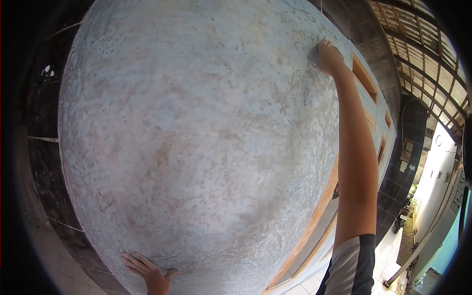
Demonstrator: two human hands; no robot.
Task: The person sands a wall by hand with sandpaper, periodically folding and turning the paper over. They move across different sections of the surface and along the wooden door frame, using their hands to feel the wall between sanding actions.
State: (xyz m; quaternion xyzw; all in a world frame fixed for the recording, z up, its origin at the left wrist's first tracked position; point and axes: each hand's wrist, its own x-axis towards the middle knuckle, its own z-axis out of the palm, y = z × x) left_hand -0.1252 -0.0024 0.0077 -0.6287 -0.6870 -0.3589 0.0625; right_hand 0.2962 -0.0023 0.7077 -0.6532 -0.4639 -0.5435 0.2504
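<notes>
A large wall with a rough, mottled grey-blue surface fills most of the view. High up near its right edge, my right hand is closed against the surface at the end of my outstretched arm. The fingers are bent, and whatever they may hold is hidden by the hand and its dark shadow. At the lower left, my left hand rests on the same wall, with fingers spread and thumb out to the side. Nothing is in it.
A wooden door frame and a small wooden window frame are set along the right side. Dark tiles border the wall at left. A slatted roof covers the upper right, and a motorcycle stands far off.
</notes>
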